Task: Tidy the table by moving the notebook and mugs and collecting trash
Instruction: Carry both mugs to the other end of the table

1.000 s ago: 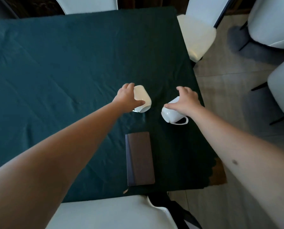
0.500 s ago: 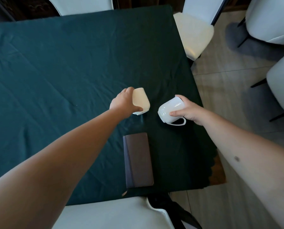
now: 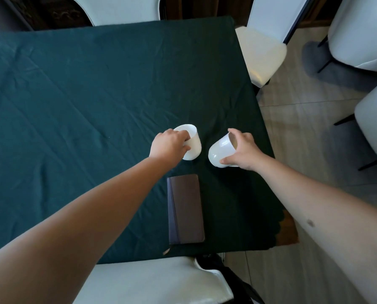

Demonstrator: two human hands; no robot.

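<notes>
Two white mugs are over the dark green tablecloth (image 3: pixel 84 95). My left hand (image 3: pixel 169 145) grips the left mug (image 3: pixel 193 143), which stands about upright with its mouth up. My right hand (image 3: pixel 241 150) holds the right mug (image 3: pixel 219 151), tilted with its mouth up and to the right; its handle is hidden. A closed brown notebook (image 3: pixel 186 208) lies flat near the table's front edge, just below the mugs. No trash is in view.
A white chair (image 3: pixel 152 281) stands against the table's near edge, another (image 3: pixel 264 51) at its far right corner, one (image 3: pixel 121 7) at the far side. More white chairs (image 3: pixel 363 34) stand on the tiled floor to the right.
Both mugs have been turned from mouth-down or sideways to mouth-up. My left hand rolled its mug upright; my right hand turned its mug so that the handle is now hidden.
</notes>
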